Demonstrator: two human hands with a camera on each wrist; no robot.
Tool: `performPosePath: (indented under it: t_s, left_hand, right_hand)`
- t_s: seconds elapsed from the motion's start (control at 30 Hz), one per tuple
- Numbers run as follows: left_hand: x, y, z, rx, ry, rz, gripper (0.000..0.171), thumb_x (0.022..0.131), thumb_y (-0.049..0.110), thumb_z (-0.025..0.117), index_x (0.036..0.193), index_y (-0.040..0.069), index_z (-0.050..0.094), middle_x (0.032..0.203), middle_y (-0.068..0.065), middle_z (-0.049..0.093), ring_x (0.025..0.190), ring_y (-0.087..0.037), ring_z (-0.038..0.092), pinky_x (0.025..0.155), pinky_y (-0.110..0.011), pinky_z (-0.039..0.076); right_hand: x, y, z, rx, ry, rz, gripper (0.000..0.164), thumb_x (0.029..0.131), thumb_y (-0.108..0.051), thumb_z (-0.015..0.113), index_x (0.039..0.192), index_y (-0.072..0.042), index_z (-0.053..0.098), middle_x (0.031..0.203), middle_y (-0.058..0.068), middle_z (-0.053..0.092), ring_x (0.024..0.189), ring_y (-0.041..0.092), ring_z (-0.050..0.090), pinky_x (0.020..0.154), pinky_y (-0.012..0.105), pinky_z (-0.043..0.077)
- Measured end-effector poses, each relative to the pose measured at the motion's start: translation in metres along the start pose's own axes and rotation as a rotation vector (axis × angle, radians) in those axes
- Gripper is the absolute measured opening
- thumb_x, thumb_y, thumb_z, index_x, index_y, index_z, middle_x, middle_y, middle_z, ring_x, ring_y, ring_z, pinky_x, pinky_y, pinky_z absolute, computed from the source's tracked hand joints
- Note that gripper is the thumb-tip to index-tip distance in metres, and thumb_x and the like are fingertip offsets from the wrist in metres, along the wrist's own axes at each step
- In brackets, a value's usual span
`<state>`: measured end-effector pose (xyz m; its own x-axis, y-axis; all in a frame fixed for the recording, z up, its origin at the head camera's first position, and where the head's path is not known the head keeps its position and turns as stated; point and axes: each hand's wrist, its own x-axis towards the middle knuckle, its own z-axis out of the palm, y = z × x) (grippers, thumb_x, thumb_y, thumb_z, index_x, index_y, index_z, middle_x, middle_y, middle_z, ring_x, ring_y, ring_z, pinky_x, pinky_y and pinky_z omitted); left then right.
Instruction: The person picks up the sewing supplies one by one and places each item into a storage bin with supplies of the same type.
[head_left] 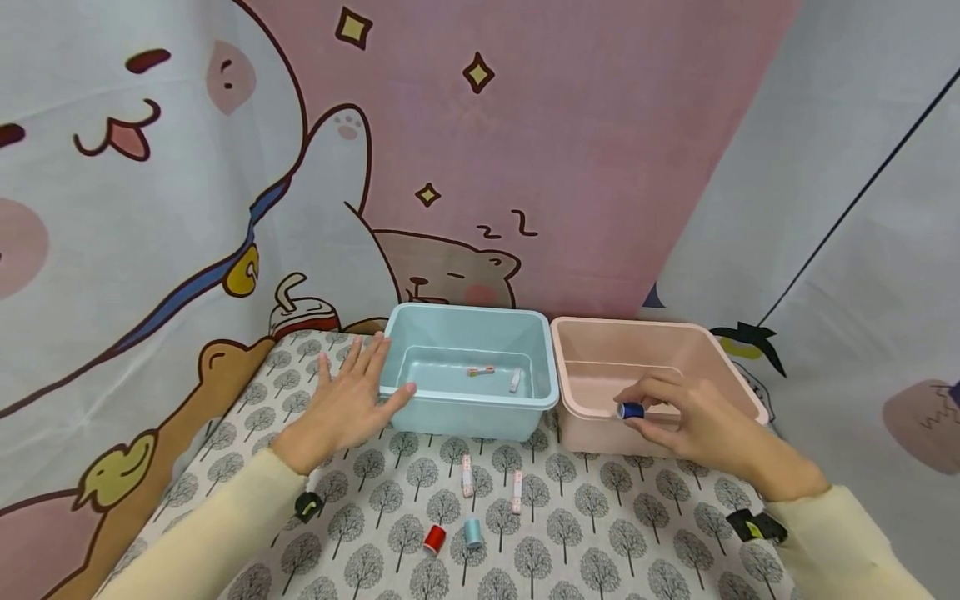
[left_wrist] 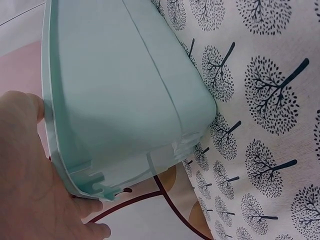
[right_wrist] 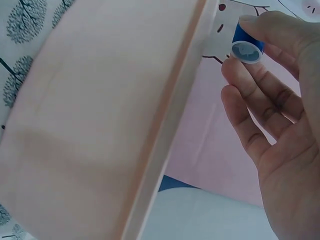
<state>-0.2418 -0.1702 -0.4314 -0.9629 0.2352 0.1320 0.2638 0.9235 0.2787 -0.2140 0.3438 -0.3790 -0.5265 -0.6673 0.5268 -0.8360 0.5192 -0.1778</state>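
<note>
Your right grip (head_left: 693,419) pinches blue spool (head_left: 631,410) | spool sits at its fingertips, above near rim of pink bin (head_left: 596,435) | your left grip (head_left: 347,410), fingers extended, touches light-blue bin (head_left: 465,417)

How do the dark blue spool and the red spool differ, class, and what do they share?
Colour: the dark blue spool is deep blue; the red spool is bright red.
Support: the dark blue spool is pinched in the right hand, while the red spool rests on the cloth.
Shared: both are small and cylindrical.
</note>
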Motion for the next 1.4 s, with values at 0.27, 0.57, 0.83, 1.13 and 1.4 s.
performPosePath:
  t_s: [0.27, 0.57, 0.83, 1.13, 1.4]
  left_hand:
    - [0.001, -0.002, 0.002, -0.003, -0.002, -0.002, 0.103, 0.117, 0.078, 0.037, 0.188, 0.008, 0.013, 0.198, -0.012, 0.005, 0.184, -0.047, 0.003, 0.135, -0.093, -0.007]
    - [0.002, -0.002, 0.003, -0.002, 0.01, 0.002, 0.1, 0.118, 0.072, 0.043, 0.187, 0.006, 0.015, 0.198, -0.013, 0.007, 0.184, -0.047, 0.004, 0.135, -0.093, -0.006]
    - [0.002, -0.002, 0.003, 0.002, 0.018, 0.003, 0.1, 0.118, 0.072, 0.043, 0.187, 0.006, 0.016, 0.198, -0.014, 0.009, 0.184, -0.048, 0.006, 0.134, -0.094, -0.004]
    - [0.001, -0.002, 0.001, -0.002, 0.019, 0.009, 0.102, 0.118, 0.077, 0.037, 0.187, 0.006, 0.016, 0.198, -0.013, 0.008, 0.184, -0.048, 0.005, 0.134, -0.094, -0.004]
    - [0.0, -0.001, 0.001, -0.003, 0.018, 0.011, 0.101, 0.118, 0.075, 0.04, 0.187, 0.006, 0.016, 0.198, -0.013, 0.008, 0.184, -0.047, 0.005, 0.134, -0.093, -0.004]
  right_hand:
    - [0.007, 0.013, -0.007, -0.058, 0.031, -0.028, 0.043, 0.08, -0.004, 0.101, 0.118, -0.02, 0.087, 0.11, -0.01, 0.086, 0.089, 0.005, 0.073, 0.084, 0.01, 0.056]
    - [0.009, 0.028, -0.01, -0.081, 0.046, -0.013, 0.043, 0.077, 0.0, 0.101, 0.115, -0.017, 0.089, 0.099, -0.011, 0.082, 0.085, -0.004, 0.067, 0.077, 0.012, 0.053]
    - [0.012, 0.04, -0.011, -0.081, 0.044, 0.02, 0.043, 0.076, 0.003, 0.102, 0.112, -0.016, 0.088, 0.1, -0.009, 0.083, 0.086, 0.011, 0.073, 0.083, 0.014, 0.057]
    - [0.017, 0.05, -0.015, -0.087, 0.034, 0.052, 0.04, 0.079, 0.003, 0.102, 0.109, -0.018, 0.088, 0.104, -0.009, 0.085, 0.089, 0.009, 0.072, 0.084, 0.017, 0.058]
    - [0.02, 0.057, -0.019, -0.11, 0.036, 0.091, 0.04, 0.083, 0.0, 0.1, 0.115, -0.021, 0.089, 0.102, -0.011, 0.086, 0.089, 0.003, 0.074, 0.078, 0.015, 0.056]
